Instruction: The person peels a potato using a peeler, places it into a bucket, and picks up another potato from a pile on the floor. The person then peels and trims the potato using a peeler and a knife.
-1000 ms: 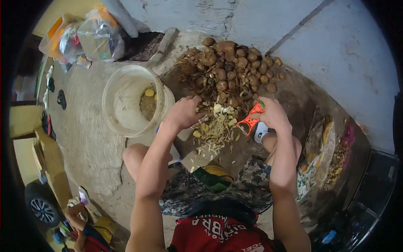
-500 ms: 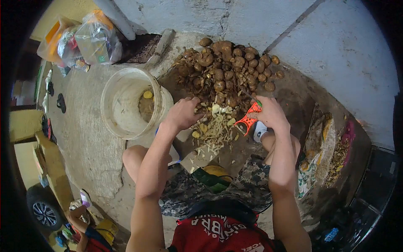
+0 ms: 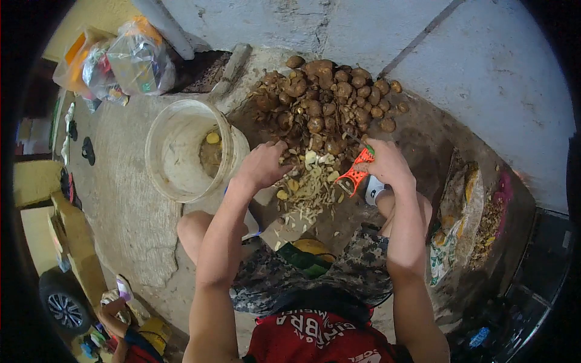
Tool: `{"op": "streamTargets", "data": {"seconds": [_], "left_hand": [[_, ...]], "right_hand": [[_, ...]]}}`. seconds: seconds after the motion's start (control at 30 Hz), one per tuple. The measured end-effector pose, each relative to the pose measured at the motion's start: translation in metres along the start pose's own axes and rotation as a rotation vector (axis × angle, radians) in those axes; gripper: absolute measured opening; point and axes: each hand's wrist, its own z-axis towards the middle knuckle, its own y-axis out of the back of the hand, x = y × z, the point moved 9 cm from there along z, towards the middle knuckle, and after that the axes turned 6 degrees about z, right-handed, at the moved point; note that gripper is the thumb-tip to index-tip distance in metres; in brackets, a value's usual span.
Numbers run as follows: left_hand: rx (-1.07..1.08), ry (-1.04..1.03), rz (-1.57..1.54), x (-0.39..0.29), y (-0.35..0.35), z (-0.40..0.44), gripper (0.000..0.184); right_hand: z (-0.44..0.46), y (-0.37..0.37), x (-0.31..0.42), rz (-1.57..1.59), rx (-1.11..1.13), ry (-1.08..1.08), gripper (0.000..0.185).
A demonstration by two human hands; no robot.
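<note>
My right hand [image 3: 390, 163] is closed around an orange peeler [image 3: 357, 172], whose wide head points down and left. A thin dark blade with a green part [image 3: 368, 147] also sticks out from that hand, probably a small knife. My left hand [image 3: 261, 164] hovers at the left edge of the peelings, thumb and fingers apart, with nothing visible between them. Between my hands lies a heap of pale peelings [image 3: 311, 190] with some yellow pieces. Just beyond is a large pile of muddy brown potatoes [image 3: 330, 100].
A whitish bucket [image 3: 166, 145] stands at my left with a yellow piece inside. Plastic bags [image 3: 136, 60] hang at the upper left. Sacks [image 3: 463, 212] lie at my right. A wall [image 3: 484, 78] rises behind the potatoes. Another person's arm [image 3: 112, 314] shows at lower left, near a wheel [image 3: 63, 305].
My right hand has shifted very slightly left with the peeler, and a little more of the thin blade shows. My left hand stays in place.
</note>
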Motion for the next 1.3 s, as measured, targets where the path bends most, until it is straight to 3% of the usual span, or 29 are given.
{"op": "streamTargets", "data": {"seconds": [0.7,1.0,1.3], "left_hand": [[0.045,0.021,-0.008,-0.003,-0.005,0.005,0.056],[0.014,-0.027,0.008,-0.005,-0.013,0.011,0.057],[0.051,-0.028,0.045,-0.003,-0.026,0.025,0.051]], "right_hand": [[-0.002,-0.002,0.007,0.034,0.082,0.002,0.067],[-0.005,-0.018,0.014,-0.014,0.036,0.115,0.065],[-0.004,-0.036,0.023,0.01,0.165,0.157,0.059]]}}
